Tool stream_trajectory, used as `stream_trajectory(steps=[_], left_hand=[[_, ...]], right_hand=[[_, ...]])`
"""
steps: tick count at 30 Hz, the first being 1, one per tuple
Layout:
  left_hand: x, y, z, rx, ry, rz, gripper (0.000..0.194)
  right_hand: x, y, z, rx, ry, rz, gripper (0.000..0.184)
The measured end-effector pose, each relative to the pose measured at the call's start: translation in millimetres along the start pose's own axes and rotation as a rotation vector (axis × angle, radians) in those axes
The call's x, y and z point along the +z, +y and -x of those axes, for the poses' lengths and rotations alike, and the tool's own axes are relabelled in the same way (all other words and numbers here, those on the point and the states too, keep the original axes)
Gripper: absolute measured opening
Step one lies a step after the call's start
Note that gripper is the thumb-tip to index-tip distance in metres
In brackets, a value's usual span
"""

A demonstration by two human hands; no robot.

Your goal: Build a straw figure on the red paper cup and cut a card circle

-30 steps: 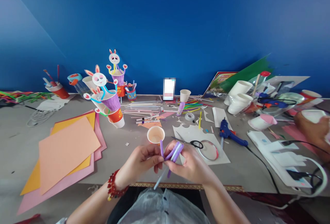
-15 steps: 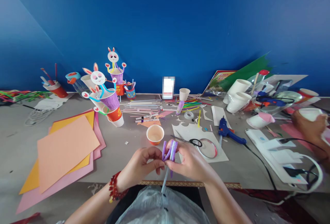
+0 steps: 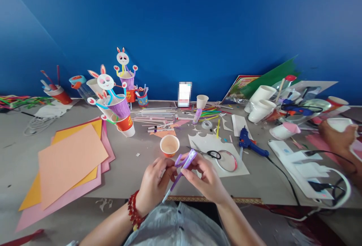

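My left hand (image 3: 160,176), with a red bead bracelet on the wrist, pinches the bent end of a folded purple straw (image 3: 189,160). My right hand (image 3: 205,174) grips the same straw between thumb and fingers, over the table's front edge. A pale, shiny length runs along the purple and slants down toward my lap. Just beyond my hands stands an open paper cup (image 3: 169,146) with a red lower part. Scissors (image 3: 213,154) and a roll of clear tape with a reddish edge (image 3: 227,160) lie on cut white paper (image 3: 240,168) to the right.
Coloured paper sheets (image 3: 70,163) are stacked left. Rabbit figures on cups (image 3: 121,106) stand behind them. Loose straws (image 3: 155,114) lie at the back. On the right are a blue glue gun (image 3: 250,142), a corded power strip (image 3: 296,170) and another person's hand (image 3: 339,136) holding something white.
The purple straw has tipped from nearly upright to a slant, its top leaning right and its pale lower end swinging left. Both hands still hold it.
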State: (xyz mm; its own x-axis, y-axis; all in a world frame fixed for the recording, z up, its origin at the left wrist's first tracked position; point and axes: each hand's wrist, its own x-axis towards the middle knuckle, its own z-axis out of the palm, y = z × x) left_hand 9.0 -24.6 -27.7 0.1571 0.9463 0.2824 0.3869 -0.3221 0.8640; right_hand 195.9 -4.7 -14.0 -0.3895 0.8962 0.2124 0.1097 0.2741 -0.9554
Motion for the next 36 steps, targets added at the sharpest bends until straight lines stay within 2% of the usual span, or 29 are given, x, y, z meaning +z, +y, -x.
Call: stream_trajectory(steps=[5, 10, 15, 17, 21, 29, 36], left_hand=[[4.8, -4, -1, 0.063, 0.091, 0.007, 0.013], [7.3, -7, -3, -0.037, 0.017, 0.142, 0.012], [8.4, -7, -1, 0.017, 0.101, 0.08, 0.011], [8.6, -6, -1, 0.025, 0.101, 0.085, 0.011], [8.4, -5, -1, -0.047, 0.05, 0.117, 0.014], [12.8, -3, 1, -0.114, 0.102, 0.221, 0.018], [16.8, -3, -2, -0.129, 0.116, 0.308, 0.018]], right_hand=[[2, 1, 1, -0.034, 0.054, 0.01, 0.017], [2, 1, 0, -0.039, 0.063, 0.001, 0.013], [5, 3, 0, -0.071, 0.071, 0.028, 0.013], [5, 4, 0, -0.079, 0.072, 0.052, 0.014], [5, 5, -1, -0.048, 0.091, 0.039, 0.014], [11, 5, -2, -0.026, 0.142, -0.04, 0.014], [12, 7, 0, -0.028, 0.179, -0.066, 0.005]])
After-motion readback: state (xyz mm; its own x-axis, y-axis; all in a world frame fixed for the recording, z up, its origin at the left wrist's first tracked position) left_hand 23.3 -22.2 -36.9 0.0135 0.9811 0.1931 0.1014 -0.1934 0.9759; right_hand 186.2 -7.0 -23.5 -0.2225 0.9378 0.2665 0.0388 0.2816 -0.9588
